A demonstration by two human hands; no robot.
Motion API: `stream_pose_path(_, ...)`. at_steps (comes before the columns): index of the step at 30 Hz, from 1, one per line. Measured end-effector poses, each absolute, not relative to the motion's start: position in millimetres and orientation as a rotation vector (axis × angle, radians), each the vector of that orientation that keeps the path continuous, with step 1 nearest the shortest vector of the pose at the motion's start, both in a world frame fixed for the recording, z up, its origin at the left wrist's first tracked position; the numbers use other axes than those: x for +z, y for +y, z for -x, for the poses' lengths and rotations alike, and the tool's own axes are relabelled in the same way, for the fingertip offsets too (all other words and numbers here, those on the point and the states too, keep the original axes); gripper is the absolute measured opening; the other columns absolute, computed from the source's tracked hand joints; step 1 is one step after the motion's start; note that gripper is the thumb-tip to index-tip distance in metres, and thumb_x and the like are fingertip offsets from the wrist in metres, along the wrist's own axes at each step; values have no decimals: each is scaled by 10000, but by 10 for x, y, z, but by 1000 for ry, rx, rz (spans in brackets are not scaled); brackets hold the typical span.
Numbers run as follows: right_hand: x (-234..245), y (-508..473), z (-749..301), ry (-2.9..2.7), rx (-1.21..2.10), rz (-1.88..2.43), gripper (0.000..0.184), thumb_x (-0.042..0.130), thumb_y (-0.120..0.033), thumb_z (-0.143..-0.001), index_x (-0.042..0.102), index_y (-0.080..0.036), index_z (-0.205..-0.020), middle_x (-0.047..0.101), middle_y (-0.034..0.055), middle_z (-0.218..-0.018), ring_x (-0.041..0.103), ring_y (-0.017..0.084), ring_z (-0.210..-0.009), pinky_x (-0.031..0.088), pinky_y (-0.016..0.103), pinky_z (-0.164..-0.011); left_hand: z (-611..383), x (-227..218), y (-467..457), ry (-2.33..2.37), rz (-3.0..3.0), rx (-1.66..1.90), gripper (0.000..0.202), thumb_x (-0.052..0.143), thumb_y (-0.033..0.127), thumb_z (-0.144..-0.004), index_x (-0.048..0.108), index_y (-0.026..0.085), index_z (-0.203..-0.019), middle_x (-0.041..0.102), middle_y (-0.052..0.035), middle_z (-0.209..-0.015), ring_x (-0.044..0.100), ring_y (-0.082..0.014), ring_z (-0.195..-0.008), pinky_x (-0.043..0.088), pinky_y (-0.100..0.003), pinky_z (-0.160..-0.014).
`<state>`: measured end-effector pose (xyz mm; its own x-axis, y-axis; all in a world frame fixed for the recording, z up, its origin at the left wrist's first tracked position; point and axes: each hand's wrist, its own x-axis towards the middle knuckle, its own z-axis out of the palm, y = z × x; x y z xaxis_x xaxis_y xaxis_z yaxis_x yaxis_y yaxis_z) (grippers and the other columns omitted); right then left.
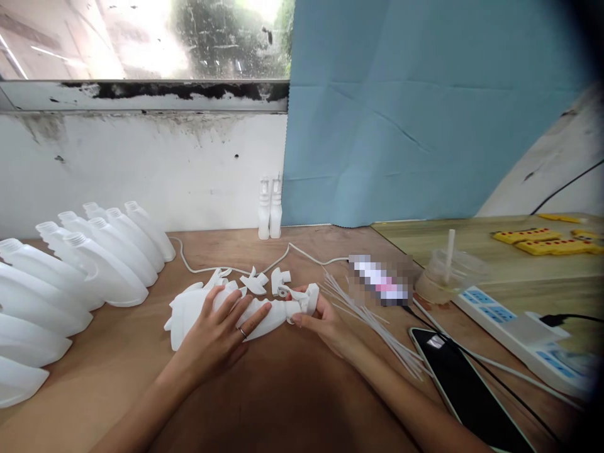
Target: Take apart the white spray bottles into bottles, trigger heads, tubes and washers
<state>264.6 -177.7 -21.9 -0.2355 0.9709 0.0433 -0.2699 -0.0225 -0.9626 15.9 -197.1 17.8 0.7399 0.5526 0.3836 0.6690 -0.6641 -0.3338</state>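
Observation:
A white plastic spray bottle (271,316) lies on its side on the brown table, neck to the right. My left hand (219,333) rests over the bottle's body, fingers wrapped across it. At the neck, my right hand (321,318) pinches a white trigger sprayer head (306,299). Loose white sprayer heads (264,282) lie just behind the bottle. A bundle of thin white dip tubes (372,318) fans out to the right of my right hand.
Several white bottles (80,270) lie in rows at the left. Two small white bottles (270,207) stand by the wall. A phone (465,384), power strip (514,330), plastic cup with straw (446,274) and white cable (198,269) lie at the right and back.

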Motion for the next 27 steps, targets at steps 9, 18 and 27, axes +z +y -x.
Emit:
stream_pose_path(9,-225,-1822,-2530,-1243,1365,954,431,769,-370,-682,509,-207,-985,654,-11,-785,555,123,-600,422,243,-562,-142,130,-2023,-927,2446,-417,636,565,367,-843,355,248,-1432,580,-89,-1222,439,-297,-1139,175,-572,-1072)
stream_pose_path(18,-230,-1843,-2497,-1246,1394,913,374,723,-380,-737,475,-210,-959,593,-48,-648,492,112,-508,395,254,-524,-133,94,-2029,-909,2432,-426,601,549,333,-857,368,255,-1425,575,-95,-1210,443,-286,-1136,189,-576,-1073)
stream_pose_path(27,-236,-1852,-2473,-1244,1377,874,381,704,-403,-761,448,-218,-974,610,-38,-658,532,128,-509,430,271,-543,-137,56,-2024,-905,2419,-448,565,523,287,-875,379,250,-1420,585,-93,-1214,443,-289,-1140,192,-574,-1063)
